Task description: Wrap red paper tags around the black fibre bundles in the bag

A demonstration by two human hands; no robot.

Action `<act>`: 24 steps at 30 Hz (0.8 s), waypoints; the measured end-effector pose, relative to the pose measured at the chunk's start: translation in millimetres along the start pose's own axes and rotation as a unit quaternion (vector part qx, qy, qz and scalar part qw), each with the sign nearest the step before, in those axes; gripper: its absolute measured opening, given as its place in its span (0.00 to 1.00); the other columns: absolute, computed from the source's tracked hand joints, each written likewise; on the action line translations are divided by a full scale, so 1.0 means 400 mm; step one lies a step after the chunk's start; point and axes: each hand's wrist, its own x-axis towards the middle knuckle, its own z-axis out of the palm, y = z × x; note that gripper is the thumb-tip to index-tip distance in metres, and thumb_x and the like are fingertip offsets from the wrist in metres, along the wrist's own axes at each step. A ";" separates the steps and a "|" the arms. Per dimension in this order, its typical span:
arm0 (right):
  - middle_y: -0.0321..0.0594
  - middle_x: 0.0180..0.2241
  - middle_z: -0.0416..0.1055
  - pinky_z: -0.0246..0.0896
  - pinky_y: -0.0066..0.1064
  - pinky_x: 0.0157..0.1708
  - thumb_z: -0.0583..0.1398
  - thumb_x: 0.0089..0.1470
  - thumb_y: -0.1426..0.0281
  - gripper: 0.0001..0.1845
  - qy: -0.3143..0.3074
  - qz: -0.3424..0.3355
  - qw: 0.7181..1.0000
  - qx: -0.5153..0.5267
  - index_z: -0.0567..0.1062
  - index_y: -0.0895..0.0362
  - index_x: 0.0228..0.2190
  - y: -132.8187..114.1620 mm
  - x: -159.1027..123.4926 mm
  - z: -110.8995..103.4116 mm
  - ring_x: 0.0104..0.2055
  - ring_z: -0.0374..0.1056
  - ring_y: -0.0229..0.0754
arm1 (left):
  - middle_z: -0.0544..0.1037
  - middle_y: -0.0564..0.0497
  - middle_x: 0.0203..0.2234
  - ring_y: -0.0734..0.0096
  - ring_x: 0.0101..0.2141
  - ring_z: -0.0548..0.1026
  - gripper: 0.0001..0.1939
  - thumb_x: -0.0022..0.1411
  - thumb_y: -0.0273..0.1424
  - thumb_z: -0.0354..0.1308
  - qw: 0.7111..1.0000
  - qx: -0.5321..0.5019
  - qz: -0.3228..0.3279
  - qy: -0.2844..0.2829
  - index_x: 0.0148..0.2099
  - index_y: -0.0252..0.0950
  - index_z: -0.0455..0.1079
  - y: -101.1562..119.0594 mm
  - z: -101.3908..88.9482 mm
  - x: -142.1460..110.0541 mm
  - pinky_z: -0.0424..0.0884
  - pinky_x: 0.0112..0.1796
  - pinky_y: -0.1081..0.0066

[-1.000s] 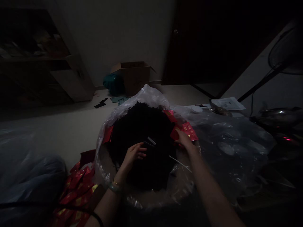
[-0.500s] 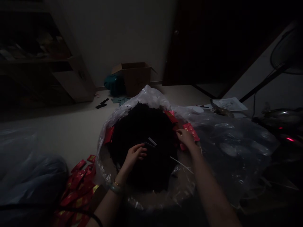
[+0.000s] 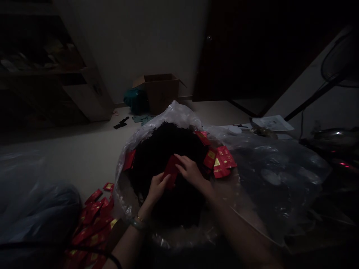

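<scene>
Above a heap of loose dark leaf-like material (image 3: 165, 140), a small red packet (image 3: 171, 170) is between my two hands. My left hand (image 3: 157, 189) pinches its lower left side with the thumb on top. My right hand (image 3: 192, 172) has its fingers at the packet's upper right edge. The heap fills a round container lined with clear plastic (image 3: 121, 186). More red packets with gold patches (image 3: 223, 162) lie on the right rim, and another red packet (image 3: 129, 160) is on the left rim.
A pile of red packets (image 3: 94, 220) lies at lower left. An open cardboard box (image 3: 162, 93) stands by the wall beside a teal bag (image 3: 136, 100). Clear plastic sheeting (image 3: 280, 168) covers the right side, near a fan (image 3: 340, 63). The room is dim.
My right hand has moved left from the packets on the right rim to the middle. A red packet is now between both hands, hiding the pale strip seen on the heap.
</scene>
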 end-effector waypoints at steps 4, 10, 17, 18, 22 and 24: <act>0.50 0.51 0.64 0.60 0.44 0.52 0.49 0.59 0.72 0.27 0.054 -0.068 0.986 -0.139 0.58 0.56 0.59 0.009 -0.014 0.046 0.53 0.60 0.49 | 0.76 0.52 0.20 0.67 0.20 0.75 0.19 0.46 0.44 0.64 0.998 -0.046 -0.015 0.030 0.33 0.31 0.74 -0.001 0.002 0.005 0.69 0.22 0.72; 0.51 0.45 0.66 0.60 0.47 0.48 0.48 0.60 0.71 0.22 0.132 -0.101 0.964 -0.207 0.65 0.57 0.55 0.029 -0.027 0.073 0.47 0.60 0.50 | 0.76 0.52 0.19 0.64 0.20 0.76 0.20 0.44 0.45 0.65 0.998 -0.049 -0.030 0.033 0.32 0.32 0.73 0.007 0.004 0.004 0.69 0.21 0.72; 0.45 0.34 0.71 0.62 0.40 0.43 0.53 0.58 0.70 0.14 0.102 -0.100 0.980 -0.141 0.73 0.58 0.44 0.041 -0.012 0.052 0.39 0.64 0.46 | 0.75 0.53 0.18 0.67 0.20 0.75 0.19 0.48 0.44 0.62 1.000 0.005 -0.003 0.016 0.33 0.31 0.73 0.000 0.001 0.001 0.68 0.21 0.73; 0.44 0.32 0.71 0.63 0.39 0.41 0.56 0.57 0.70 0.11 0.092 -0.078 0.985 -0.120 0.74 0.57 0.41 0.041 -0.008 0.047 0.37 0.65 0.45 | 0.75 0.53 0.18 0.68 0.19 0.74 0.19 0.48 0.44 0.61 1.000 0.017 0.003 0.011 0.33 0.31 0.74 -0.002 0.000 0.002 0.67 0.21 0.74; 0.38 0.27 0.69 0.63 0.32 0.32 0.62 0.48 0.72 0.02 0.069 0.053 0.995 -0.057 0.73 0.56 0.27 0.040 0.005 0.026 0.30 0.66 0.40 | 0.75 0.52 0.20 0.71 0.20 0.72 0.19 0.51 0.43 0.59 0.997 0.066 0.026 0.002 0.34 0.30 0.74 -0.011 -0.002 0.004 0.64 0.21 0.76; 0.36 0.27 0.69 0.62 0.31 0.33 0.62 0.47 0.73 0.03 0.074 0.081 0.993 -0.035 0.71 0.56 0.26 0.036 0.009 0.019 0.30 0.66 0.39 | 0.74 0.52 0.19 0.72 0.20 0.70 0.18 0.52 0.42 0.58 0.997 0.075 0.032 -0.006 0.33 0.29 0.74 -0.014 -0.003 0.005 0.63 0.21 0.76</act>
